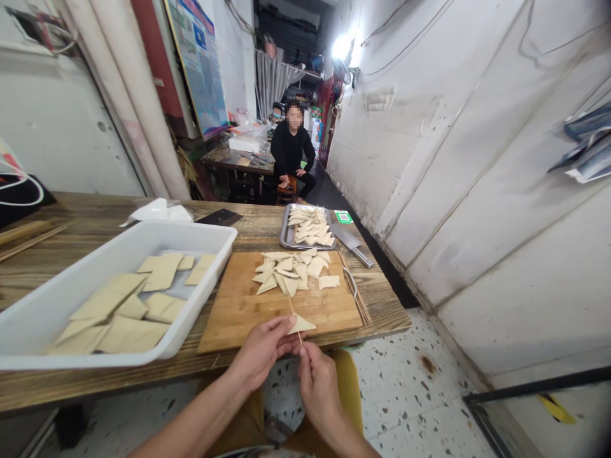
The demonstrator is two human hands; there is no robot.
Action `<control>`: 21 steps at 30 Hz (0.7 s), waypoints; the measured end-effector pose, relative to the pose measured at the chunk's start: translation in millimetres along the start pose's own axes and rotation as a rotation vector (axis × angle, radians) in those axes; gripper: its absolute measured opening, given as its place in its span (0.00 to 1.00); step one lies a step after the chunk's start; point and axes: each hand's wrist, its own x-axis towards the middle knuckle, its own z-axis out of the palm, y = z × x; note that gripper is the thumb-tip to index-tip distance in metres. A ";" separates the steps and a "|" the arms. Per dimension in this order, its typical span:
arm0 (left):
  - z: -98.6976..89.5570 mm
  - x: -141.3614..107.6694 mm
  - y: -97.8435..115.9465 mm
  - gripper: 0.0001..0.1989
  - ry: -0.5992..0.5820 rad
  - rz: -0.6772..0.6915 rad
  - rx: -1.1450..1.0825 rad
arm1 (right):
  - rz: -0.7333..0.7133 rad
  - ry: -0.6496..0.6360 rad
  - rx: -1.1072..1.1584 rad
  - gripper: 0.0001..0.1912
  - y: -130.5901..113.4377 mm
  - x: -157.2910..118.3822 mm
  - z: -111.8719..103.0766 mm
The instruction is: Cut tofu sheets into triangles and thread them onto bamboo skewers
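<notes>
My left hand (267,346) pinches a pale triangular piece of tofu sheet (303,325) near the front edge of the cutting board. A thin wooden skewer (290,304) runs through or along that piece; exactly how is hard to see. The skewer's near end sits in the closed fingers of my right hand (317,378). Just beyond, a pile of cut tofu sheet pieces (286,270) lies on the wooden cutting board (233,312).
Left of the board stands a white plastic tub (191,318) with larger tofu sheets (128,331). Behind the board are a metal tray (285,236) of skewered pieces and a cleaver (348,238). Loose skewers (358,296) lie along the board's right side. A person (292,149) sits farther back.
</notes>
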 end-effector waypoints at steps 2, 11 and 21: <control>-2.7 5.2 1.6 0.10 0.017 0.074 0.088 | 0.012 0.016 0.013 0.18 1.9 3.9 -2.7; -16.5 60.8 41.7 0.19 0.269 0.778 1.421 | 0.097 0.058 0.010 0.18 12.2 2.3 -13.2; -18.1 78.8 62.3 0.15 0.135 0.685 1.632 | 0.117 0.056 -0.011 0.18 21.4 -6.8 -12.4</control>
